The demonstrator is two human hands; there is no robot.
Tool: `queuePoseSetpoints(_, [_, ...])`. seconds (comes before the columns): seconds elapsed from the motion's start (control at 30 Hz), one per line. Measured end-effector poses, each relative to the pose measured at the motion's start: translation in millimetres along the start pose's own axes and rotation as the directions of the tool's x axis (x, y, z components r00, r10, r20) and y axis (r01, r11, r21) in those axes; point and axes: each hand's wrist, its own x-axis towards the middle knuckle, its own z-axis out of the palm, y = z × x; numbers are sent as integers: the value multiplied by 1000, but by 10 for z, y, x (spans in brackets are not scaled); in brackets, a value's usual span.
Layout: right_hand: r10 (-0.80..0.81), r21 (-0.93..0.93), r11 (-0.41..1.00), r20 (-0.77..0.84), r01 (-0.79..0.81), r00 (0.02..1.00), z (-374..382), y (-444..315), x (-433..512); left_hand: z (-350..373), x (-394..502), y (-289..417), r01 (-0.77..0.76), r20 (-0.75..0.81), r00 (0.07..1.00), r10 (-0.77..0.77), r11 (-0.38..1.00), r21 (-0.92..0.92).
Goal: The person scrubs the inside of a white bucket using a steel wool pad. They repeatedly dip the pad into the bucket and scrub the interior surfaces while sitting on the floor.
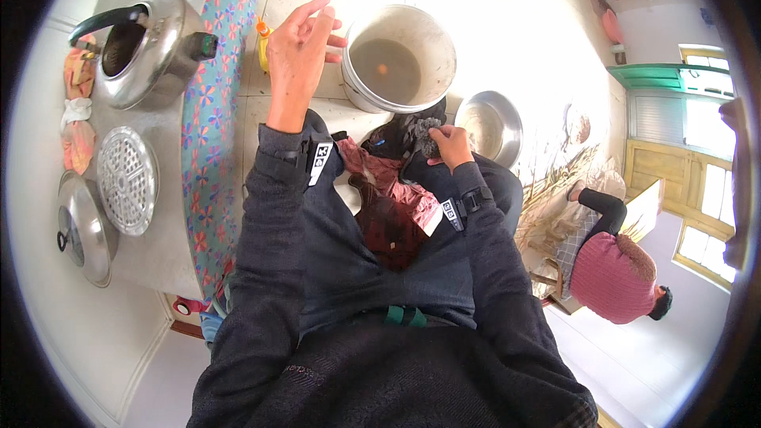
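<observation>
My left hand [303, 50], fingers spread and holding nothing, is raised at the left side of a white plastic bucket [440, 50] with cloudy grey water at its bottom. Between the thumb and fingers of my right hand [450, 147] is a steel-wool scouring pad [426, 138], held above my knee. Dark cloth [389, 137] and a pink-red checked cloth [416, 197] lie between my legs, beside a dark reddish-brown item [392, 232] that I cannot identify. Just right of the bucket, a metal basin [512, 131] stands on the floor.
A metal kettle [169, 18], a perforated steamer plate [126, 181] and a domed lid [92, 232] rest on the left surface, edged by flowered cloth [205, 131]. A yellow bottle [263, 50] stands on the floor. Another person [615, 276] sits at the right near dry stalks [550, 184].
</observation>
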Motion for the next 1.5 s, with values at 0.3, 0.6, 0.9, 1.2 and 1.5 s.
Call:
queuePoseSetpoints(0.3, [50, -50, 997, -60, -54, 997, 184, 412, 618, 100, 363, -705, 94, 4, 996, -94, 993, 66])
queuePoseSetpoints(0.6, [-164, -42, 985, 26, 165, 986, 1205, 590, 684, 206, 501, -580, 54, -16, 999, -51, 971, 231])
queuePoseSetpoints(0.9, [136, 332, 936, -34, -117, 990, 580, 632, 635, 266, 440, -466, -6, 35, 999, -4, 958, 285])
queuePoseSetpoints(1.2, [161, 483, 854, 105, -192, 981, 798, 466, 534, 199, 456, -497, -5, 28, 1000, -3, 954, 298])
queuePoseSetpoints(1.5, [251, 469, 844, 84, -260, 964, 1225, 325, 522, 182, 459, -472, -23, 16, 1000, 19, 945, 325])
